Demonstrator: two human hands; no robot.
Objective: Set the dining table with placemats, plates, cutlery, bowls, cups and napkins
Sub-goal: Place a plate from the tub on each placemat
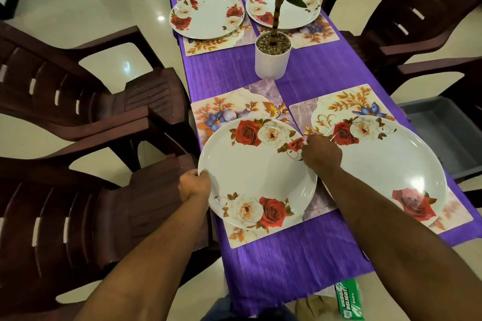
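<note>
Both hands grip one white plate (257, 172) printed with red and cream roses: the left hand (194, 186) pinches its near-left rim, the right hand (322, 152) its far-right rim. It sits over the near-left floral placemat (234, 109) on the purple tabletop (287, 268).

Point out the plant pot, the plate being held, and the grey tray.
plant pot (271, 65): head view, white front wall.
held plate (255, 172): head view, bare white centre.
grey tray (443, 133): head view, inner floor, right of the table.
</note>
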